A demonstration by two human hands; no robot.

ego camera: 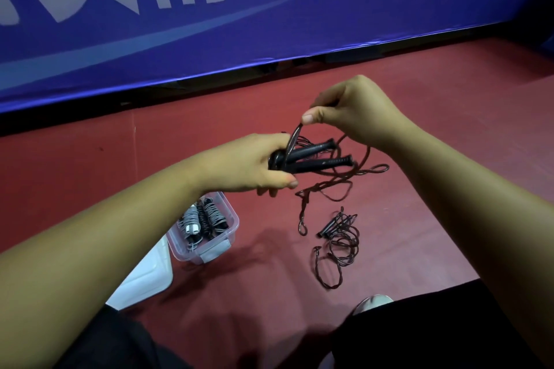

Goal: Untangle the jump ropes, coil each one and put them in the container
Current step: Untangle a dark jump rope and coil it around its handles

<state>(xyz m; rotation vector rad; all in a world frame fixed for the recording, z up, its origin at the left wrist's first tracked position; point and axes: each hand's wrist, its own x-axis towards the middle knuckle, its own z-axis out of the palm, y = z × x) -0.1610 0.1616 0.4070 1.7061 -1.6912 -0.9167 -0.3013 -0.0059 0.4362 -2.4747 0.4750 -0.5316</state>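
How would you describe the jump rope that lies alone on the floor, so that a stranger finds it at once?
Start at the clear plastic container on the red floor, lower left. Look right, past its shadow, to the loose rope below the two hands. Unlike the tightly coiled ropes in the container and the rope held in the hands, it lies untouched, a messy dark tangle with black handles.

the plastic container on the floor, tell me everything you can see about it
The container is a small clear plastic box, open at the top, standing upright on the red floor below the left hand, which does not touch it. A grey latch shows on its near end. Inside lie coiled jump ropes, some grey, some dark, wound around their handles. A white lid lies on the floor against its near-left side.
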